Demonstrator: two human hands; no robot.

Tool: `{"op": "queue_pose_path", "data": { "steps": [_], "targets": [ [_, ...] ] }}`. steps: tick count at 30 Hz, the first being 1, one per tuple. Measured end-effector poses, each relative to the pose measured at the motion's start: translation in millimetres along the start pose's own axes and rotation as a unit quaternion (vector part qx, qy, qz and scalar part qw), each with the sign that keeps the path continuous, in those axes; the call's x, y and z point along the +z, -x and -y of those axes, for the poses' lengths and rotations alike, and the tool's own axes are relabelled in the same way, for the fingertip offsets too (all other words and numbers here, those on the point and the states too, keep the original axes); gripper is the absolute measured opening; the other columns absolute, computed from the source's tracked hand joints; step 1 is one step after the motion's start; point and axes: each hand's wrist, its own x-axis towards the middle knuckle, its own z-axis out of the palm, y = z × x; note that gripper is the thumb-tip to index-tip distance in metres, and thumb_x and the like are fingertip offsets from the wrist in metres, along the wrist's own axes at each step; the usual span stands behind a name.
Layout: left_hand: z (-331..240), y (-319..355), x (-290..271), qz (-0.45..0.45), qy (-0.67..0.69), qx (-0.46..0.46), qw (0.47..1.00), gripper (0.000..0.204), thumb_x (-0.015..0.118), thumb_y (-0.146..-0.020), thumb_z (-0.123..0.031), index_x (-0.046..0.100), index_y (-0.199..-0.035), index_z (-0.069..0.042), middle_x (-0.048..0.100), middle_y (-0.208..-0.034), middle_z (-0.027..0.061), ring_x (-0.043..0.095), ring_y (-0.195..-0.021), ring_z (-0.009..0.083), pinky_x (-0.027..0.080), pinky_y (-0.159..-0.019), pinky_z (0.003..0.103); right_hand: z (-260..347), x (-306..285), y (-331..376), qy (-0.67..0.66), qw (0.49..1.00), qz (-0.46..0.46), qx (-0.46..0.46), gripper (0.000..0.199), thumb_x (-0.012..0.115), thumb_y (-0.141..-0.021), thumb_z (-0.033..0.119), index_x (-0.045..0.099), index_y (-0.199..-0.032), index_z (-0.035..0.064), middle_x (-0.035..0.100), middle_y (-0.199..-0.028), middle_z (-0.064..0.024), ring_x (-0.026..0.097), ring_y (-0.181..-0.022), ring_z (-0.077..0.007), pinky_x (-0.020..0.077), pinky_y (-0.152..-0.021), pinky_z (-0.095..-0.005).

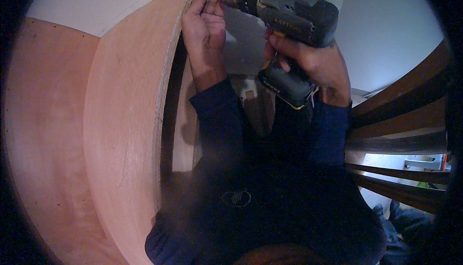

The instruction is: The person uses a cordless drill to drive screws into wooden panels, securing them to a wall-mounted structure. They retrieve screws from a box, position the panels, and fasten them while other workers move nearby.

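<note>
My right hand (313,62) is wrapped round the handle of a dark cordless drill (294,16) with yellow details, its index finger near the trigger. The drill lies nearly level, its chuck pointing left at the far top corner of a plywood panel (135,91). At that corner my left hand (207,21) is closed, fingertips gathered round the tip of the drill bit and against the panel's edge. Whatever those fingers pinch is too small and too covered to name. The drill's battery (289,84) hangs below my right hand.
Another plywood sheet (48,120) stretches along the left side. A pale wall (395,28) rises behind the drill. Dark wooden slats (400,113) run along the right. Past the slats, dark clothing (410,226) shows at the lower right.
</note>
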Motion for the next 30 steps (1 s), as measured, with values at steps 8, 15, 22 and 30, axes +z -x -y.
{"op": "queue_pose_path", "data": {
  "steps": [8, 15, 22, 30],
  "targets": [
    [19.0, -5.4, 17.4, -0.221, -0.125, 0.127, 0.959, 0.038, 0.047, -0.109, -0.016, 0.058, -0.131, 0.012, 0.071, -0.118, 0.0226, 0.072, -0.103, 0.0249, 0.060, -0.085, 0.029, 0.3, 2.1, -2.0, -0.013, 1.000, -0.002, 0.008, 0.020, 0.072, -0.091, 0.014, 0.068, -0.107, 0.0026, 0.071, -0.081, -0.0081, 0.057, -0.058, -0.0116, 0.0456, -0.054, -0.0271],
    [6.9, -3.4, 4.1, -0.089, -0.049, 0.062, 0.993, 0.037, 0.046, -0.110, -0.015, 0.057, -0.133, 0.011, 0.072, -0.116, 0.0207, 0.070, -0.079, 0.0066, 0.038, -0.040, 0.008, -0.6, 1.4, -6.9, 0.012, 1.000, 0.003, -0.007, 0.019, 0.072, -0.091, 0.013, 0.068, -0.106, 0.0018, 0.071, -0.080, -0.0083, 0.058, -0.058, -0.0119, 0.0455, -0.053, -0.0277],
    [10.3, -5.3, 5.3, -0.159, -0.100, 0.074, 0.979, 0.037, 0.049, -0.109, -0.016, 0.058, -0.133, 0.011, 0.072, -0.114, 0.0189, 0.069, -0.078, 0.0059, 0.041, -0.043, 0.009, -4.5, 2.2, -9.4, 0.000, 1.000, 0.002, -0.023, 0.019, 0.072, -0.091, 0.013, 0.068, -0.107, 0.0021, 0.071, -0.079, -0.0073, 0.059, -0.059, -0.0118, 0.0461, -0.053, -0.0274],
    [8.4, -8.3, 23.4, -0.044, 0.005, 0.012, 0.999, 0.036, 0.049, -0.109, -0.016, 0.058, -0.131, 0.012, 0.071, -0.114, 0.0189, 0.071, -0.096, 0.0197, 0.061, -0.081, 0.026, -12.8, -1.7, -12.6, 0.006, 1.000, 0.009, -0.013, 0.022, 0.072, -0.092, 0.011, 0.068, -0.112, 0.0020, 0.072, -0.086, -0.0078, 0.063, -0.064, -0.0128, 0.0474, -0.053, -0.0263]
  ]
}}
